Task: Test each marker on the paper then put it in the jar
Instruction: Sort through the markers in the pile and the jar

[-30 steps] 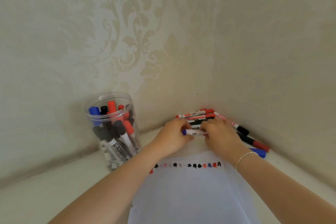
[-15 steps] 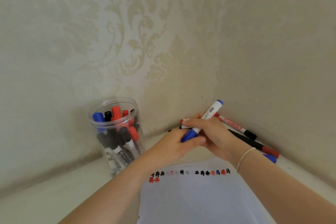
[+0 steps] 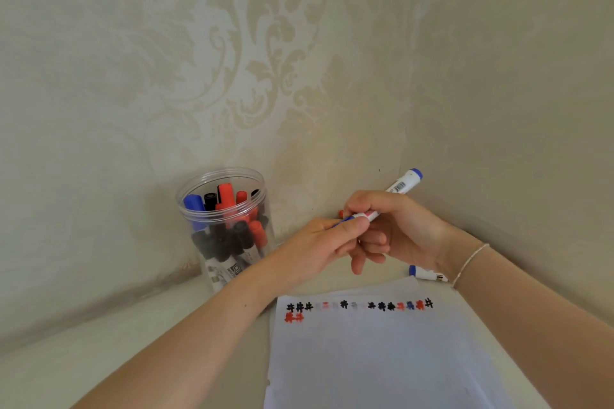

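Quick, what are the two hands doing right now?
Left hand: pinching the cap end of the blue marker.
Right hand: gripping that marker's barrel.

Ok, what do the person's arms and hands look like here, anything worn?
Both forearms are bare, with no sleeves in view. The right wrist carries a thin pale beaded bracelet. The left hand and right hand show no gloves, and no rings are visible.

Damask-patterned wallpaper (image 3: pixel 252 53), thin bracelet (image 3: pixel 470 262)

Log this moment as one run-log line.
stage: uncapping | right hand: grips blue marker barrel | left hand: pinches its cap end | paper: marks along top | jar: holds markers
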The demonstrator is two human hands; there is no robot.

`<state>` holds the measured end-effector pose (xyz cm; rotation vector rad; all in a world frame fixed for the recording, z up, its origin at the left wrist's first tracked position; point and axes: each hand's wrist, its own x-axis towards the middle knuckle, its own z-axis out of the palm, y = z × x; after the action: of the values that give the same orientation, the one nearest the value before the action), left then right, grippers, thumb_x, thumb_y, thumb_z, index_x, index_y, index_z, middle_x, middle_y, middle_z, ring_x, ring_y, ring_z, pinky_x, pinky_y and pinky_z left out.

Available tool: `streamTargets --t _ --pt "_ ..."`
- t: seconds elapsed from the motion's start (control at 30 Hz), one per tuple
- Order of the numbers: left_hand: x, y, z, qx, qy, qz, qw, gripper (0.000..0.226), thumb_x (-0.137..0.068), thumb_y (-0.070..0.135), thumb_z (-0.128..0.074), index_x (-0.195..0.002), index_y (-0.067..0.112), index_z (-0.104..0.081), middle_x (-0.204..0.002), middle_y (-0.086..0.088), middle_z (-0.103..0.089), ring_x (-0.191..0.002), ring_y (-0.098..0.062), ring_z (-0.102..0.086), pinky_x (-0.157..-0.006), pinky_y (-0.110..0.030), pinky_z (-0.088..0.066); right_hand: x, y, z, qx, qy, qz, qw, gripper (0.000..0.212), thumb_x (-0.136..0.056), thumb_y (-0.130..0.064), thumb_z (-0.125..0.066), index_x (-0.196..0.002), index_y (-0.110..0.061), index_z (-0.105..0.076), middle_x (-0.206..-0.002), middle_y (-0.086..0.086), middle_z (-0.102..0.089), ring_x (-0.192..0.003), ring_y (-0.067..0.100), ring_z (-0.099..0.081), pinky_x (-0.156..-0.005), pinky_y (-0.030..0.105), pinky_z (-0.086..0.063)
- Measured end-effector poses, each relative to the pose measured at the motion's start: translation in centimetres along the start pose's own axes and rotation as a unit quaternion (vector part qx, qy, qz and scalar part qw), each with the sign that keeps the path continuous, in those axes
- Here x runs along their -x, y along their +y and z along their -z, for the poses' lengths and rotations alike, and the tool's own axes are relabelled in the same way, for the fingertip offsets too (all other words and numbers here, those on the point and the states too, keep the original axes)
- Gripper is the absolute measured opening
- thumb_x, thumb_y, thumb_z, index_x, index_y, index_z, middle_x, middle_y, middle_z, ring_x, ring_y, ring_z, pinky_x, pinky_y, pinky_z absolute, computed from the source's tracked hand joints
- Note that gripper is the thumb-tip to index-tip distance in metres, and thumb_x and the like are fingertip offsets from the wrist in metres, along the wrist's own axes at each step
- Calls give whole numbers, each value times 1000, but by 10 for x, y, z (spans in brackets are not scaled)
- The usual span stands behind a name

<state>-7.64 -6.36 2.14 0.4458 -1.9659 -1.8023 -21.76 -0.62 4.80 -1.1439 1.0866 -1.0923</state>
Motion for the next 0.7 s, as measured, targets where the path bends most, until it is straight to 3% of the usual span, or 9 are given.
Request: streamTargets --t 0.07,0.13,0.23,0.3,0.37,0.5,0.6,0.7 --pt "0 -3 0 38 -5 5 999 53 -91 37 -53 -42 20 -39 -57 -9 -42 -67 -21 -65 -69 -18 -49 -1 -1 0 3 -1 -5 1000 21 -91 -15 -42 -76 -4 -52 -45 5 -29 -36 22 -51 -47 30 -26" --pt "0 -3 -3 65 -6 13 998 55 -92 36 -51 -42 18 -38 -59 -10 -46 -66 -22 -64 -69 -19 -49 -2 -2 1 9 -8 -12 1000 19 -91 -16 -42 -78 -5 -51 -46 4 -29 -34 20 -51 -44 27 -26" --pt "5 -2 -4 125 -20 33 991 56 -93 37 -48 -40 20 -46 -64 -14 -43 -73 -21 -65 -92 -29 -48 -2 -3 11 -56 2 14 998 24 -87 -11 -42 -68 -1 -53 -44 8 -38 -30 16 -45 -35 19 -28" --pt "11 -3 -1 192 -19 37 981 53 -92 40 -46 -43 18 -44 -54 -13 -47 -86 -20 -67 -108 -38 -36 2 -5 28 -147 57 58 986 27 -80 -8 -42 -55 -1 -52 -47 6 -47 -27 10 -34 -30 14 -27" --pt "13 -5 4 183 16 31 983 53 -93 44 -47 -47 17 -42 -50 -7 -52 -92 -19 -68 -106 -36 -39 4 -4 44 -146 112 79 980 28 -82 -7 -41 -57 2 -51 -44 3 -45 -28 9 -27 -30 14 -23" --pt "6 -12 1 -29 77 41 996 39 -95 35 -51 -63 13 -48 -63 4 -66 -84 -15 -67 -85 -26 -52 -1 7 50 -148 172 84 970 23 -83 -9 -47 -62 -2 -52 -47 1 -30 -31 9 -21 -36 18 -14" --pt "12 -14 2 -266 38 73 961 23 -85 39 -67 -92 18 -60 -82 14 -63 -77 -3 -56 -78 -21 -48 -4 18 47 -163 195 73 964 23 -85 -8 -48 -62 -7 -44 -47 0 -29 -31 9 -21 -34 17 -16" --pt "24 -14 3 -382 -87 132 911 60 -77 39 -76 -128 32 -46 -104 36 -44 -96 13 -48 -79 -1 -37 -5 30 46 -182 218 60 957 25 -85 -7 -49 -62 -11 -40 -47 0 -31 -32 9 -22 -33 17 -17"
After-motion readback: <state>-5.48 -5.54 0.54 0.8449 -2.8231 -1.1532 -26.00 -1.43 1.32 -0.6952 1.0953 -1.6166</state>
